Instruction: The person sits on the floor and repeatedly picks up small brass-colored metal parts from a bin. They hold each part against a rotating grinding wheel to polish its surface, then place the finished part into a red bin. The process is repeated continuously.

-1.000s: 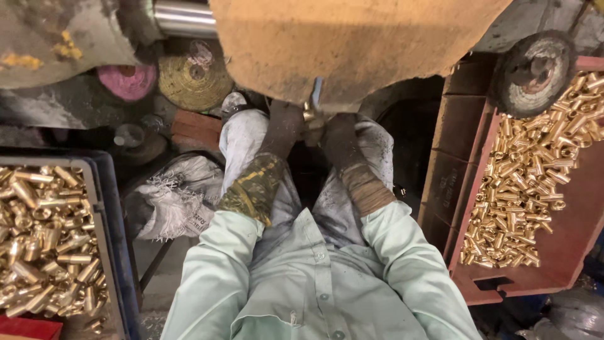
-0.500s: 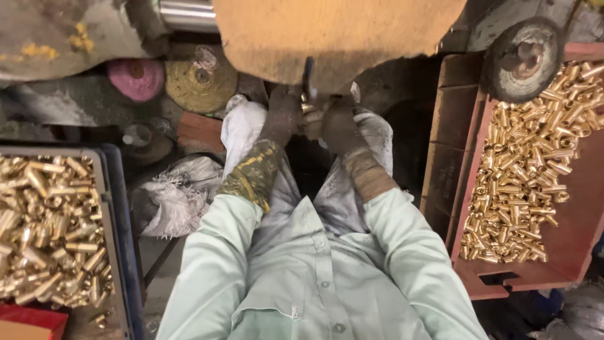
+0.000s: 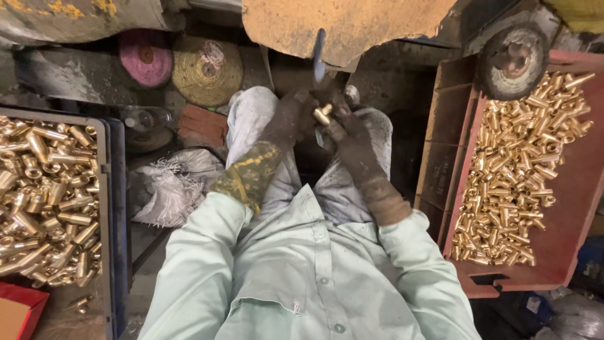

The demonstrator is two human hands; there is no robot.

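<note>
Both my hands wear dark, dirty gloves and meet over my lap, just below a worn yellow machine guard [image 3: 352,25]. My left hand [image 3: 290,118] and my right hand [image 3: 353,135] together grip one small brass fitting [image 3: 323,114] between their fingertips. A grey tray [image 3: 107,208] on my left holds several dull brass fittings [image 3: 44,201]. A red tray [image 3: 569,208] on my right holds several shinier brass fittings [image 3: 522,170].
Two round buffing wheels, one pink [image 3: 145,56] and one yellowish [image 3: 207,69], lie on the floor ahead left. A white rag bundle [image 3: 170,189] sits by my left knee. A dark grinding wheel [image 3: 513,62] rests at the red tray's far corner.
My hands have drawn back from under the yellow guard toward my lap, and the brass fitting now shows between the fingers. The view has tilted slightly.
</note>
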